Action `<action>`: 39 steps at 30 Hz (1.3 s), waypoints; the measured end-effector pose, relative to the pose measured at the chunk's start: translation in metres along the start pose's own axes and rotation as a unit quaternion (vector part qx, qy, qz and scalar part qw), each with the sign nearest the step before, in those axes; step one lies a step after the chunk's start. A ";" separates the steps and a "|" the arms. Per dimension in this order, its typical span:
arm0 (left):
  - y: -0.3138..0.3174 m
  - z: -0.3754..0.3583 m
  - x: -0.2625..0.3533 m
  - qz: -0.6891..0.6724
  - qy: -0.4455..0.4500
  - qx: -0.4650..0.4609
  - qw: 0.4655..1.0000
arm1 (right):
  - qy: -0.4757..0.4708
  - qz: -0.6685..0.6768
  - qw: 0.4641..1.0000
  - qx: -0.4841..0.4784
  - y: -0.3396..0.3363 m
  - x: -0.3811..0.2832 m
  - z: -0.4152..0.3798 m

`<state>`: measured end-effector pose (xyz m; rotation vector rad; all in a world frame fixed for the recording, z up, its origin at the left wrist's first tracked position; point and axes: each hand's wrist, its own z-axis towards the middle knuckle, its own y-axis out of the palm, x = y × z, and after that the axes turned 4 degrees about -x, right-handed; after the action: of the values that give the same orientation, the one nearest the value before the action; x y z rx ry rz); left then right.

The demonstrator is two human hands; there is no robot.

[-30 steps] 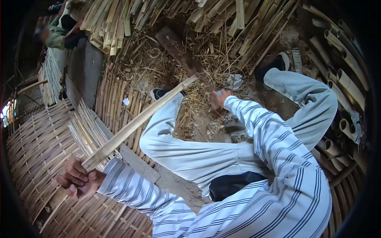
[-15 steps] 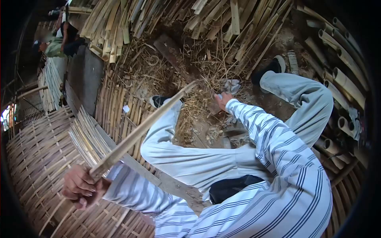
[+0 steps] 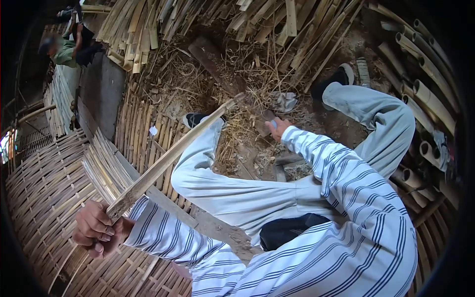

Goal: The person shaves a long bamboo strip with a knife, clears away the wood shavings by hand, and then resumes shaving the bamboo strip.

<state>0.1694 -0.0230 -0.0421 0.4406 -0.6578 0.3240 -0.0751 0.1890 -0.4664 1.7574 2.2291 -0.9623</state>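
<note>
Gripping a long, pale, flat bamboo slat (image 3: 168,157), seemingly split-ended.

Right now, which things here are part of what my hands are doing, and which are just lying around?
In use:
- left hand, gripping the bamboo strip
- right hand, on a blue-handled tool, mostly hidden
- bamboo strip's far end near that hand

Lying about:
- split bamboo pile
- round bamboo poles
- woven bamboo mat
- dry shavings
- another person, far off
</note>
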 end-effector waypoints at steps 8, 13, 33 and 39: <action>0.006 -0.001 -0.001 0.009 0.023 0.030 0.999 | -0.021 0.014 1.000 -0.005 0.022 0.005 0.041; 0.003 -0.004 0.002 -0.011 0.028 0.051 0.998 | 0.008 -0.015 1.000 -0.002 0.029 0.020 0.045; -0.032 -0.038 0.035 -0.012 0.043 0.070 0.997 | 0.019 -0.009 1.000 0.014 0.035 -0.008 0.072; -0.030 -0.024 0.025 0.020 0.047 0.070 0.996 | 0.030 0.008 0.999 0.011 0.022 -0.003 0.076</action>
<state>0.2129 -0.0330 -0.0515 0.5424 -0.5552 0.4278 -0.0747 0.1463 -0.5326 1.8346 2.2437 -0.9463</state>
